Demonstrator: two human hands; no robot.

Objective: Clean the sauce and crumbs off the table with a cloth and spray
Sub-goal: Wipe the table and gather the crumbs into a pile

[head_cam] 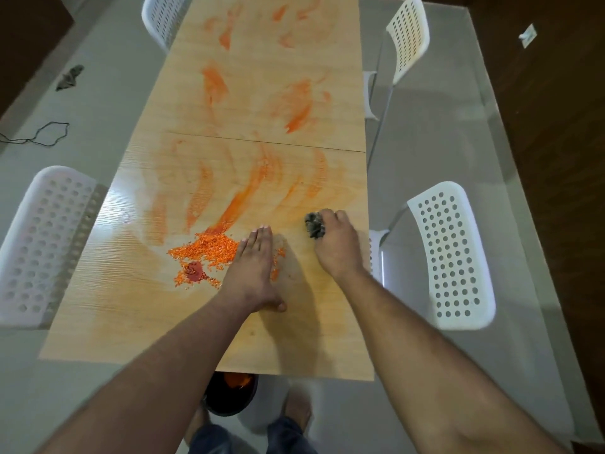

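Observation:
A long wooden table [108, 306] is smeared with orange sauce streaks [239, 198] along most of its length. A pile of orange crumbs [206, 249] lies near the front, with a red sauce blob [195, 271] just below it. My left hand [253, 270] lies flat on the table, fingers straight, at the right edge of the crumb pile. My right hand [339, 245] grips a crumpled dark grey cloth [315, 226] and presses it on the table near the right edge. No spray bottle is in view.
White perforated chairs stand at the left [42, 244], right [455, 260], far left [163, 19] and far right [409, 37]. A dark bin [229, 398] holding orange crumbs sits under the front table edge by my feet. A dark rag [70, 77] and a cord [42, 134] lie on the floor at left.

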